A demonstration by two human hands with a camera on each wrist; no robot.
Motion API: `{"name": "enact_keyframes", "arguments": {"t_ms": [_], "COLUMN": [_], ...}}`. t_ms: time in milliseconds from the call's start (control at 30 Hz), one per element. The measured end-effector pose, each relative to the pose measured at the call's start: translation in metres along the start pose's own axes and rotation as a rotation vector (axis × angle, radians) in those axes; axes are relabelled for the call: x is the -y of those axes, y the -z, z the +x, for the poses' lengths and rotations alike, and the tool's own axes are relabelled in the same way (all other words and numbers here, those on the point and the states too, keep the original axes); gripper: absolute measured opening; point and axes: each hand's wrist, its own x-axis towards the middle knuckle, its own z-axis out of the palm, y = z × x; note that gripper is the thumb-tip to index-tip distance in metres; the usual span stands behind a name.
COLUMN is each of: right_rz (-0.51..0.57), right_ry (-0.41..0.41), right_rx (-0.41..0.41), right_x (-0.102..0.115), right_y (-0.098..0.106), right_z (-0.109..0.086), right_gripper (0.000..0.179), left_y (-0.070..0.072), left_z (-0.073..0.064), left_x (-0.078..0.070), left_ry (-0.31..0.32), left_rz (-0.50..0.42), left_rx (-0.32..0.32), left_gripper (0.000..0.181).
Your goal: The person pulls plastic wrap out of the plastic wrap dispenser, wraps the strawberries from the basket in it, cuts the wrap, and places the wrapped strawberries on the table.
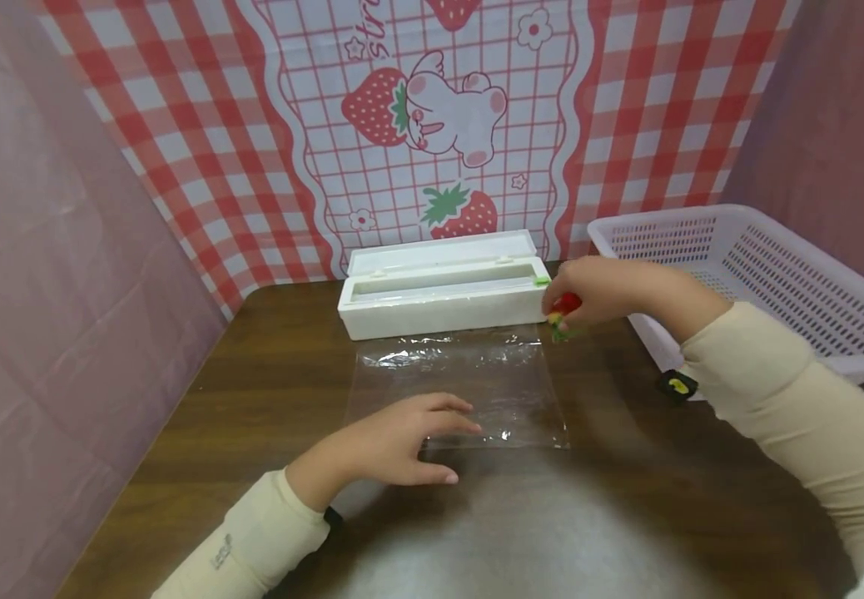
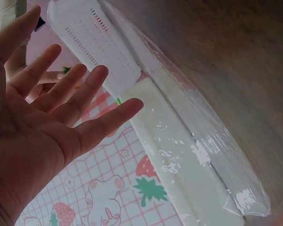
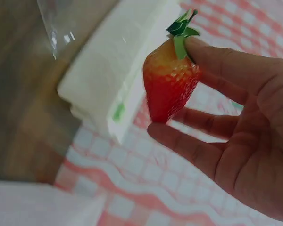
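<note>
My right hand [image 1: 598, 289] pinches a red strawberry [image 3: 170, 82] with green leaves between thumb and fingers, beside the right end of a long white box [image 1: 443, 308]. The box's lid [image 1: 443, 252] stands raised, and a small green tab [image 1: 542, 281] sits at its right corner. From the box's front a sheet of clear plastic film [image 1: 469, 387] runs out over the table. Above the film's near left part is my left hand [image 1: 402, 441], fingers spread and holding nothing; the left wrist view shows its palm.
A white perforated basket [image 1: 747, 220] stands on the right, with a small black thing with a yellow mark [image 1: 677, 385] by its near corner. Behind the brown wooden table [image 1: 252, 399] hangs a red-and-white checked cloth [image 1: 200, 108] with strawberry prints. Pink cloth covers both sides.
</note>
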Motion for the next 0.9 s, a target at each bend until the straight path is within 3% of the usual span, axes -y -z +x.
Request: {"name": "enact_keyframes", "arguments": {"t_ms": [267,667,900], "right_rz": [0.025,0.046,0.095], "right_ry": [0.186,0.196,0.16], "right_rx": [0.021,0.111,0.151], "right_x": [0.02,0.052,0.068], "right_y": [-0.041,-0.076,-0.09], "right_z": [0.033,0.071,0.09], "right_gripper": [0.018,0.018,0.018], "left_y": [0.0,0.0,0.0], "left_z": [-0.002,-0.004,-0.005], "left_x": [-0.002,0.0,0.001], "left_ry": [0.008,0.03,0.035], "left_rz": [-0.04,-0.018,-0.025], "left_rx": [0.009,0.008,0.004], "left_gripper": [0.051,0.051,0.052]}}
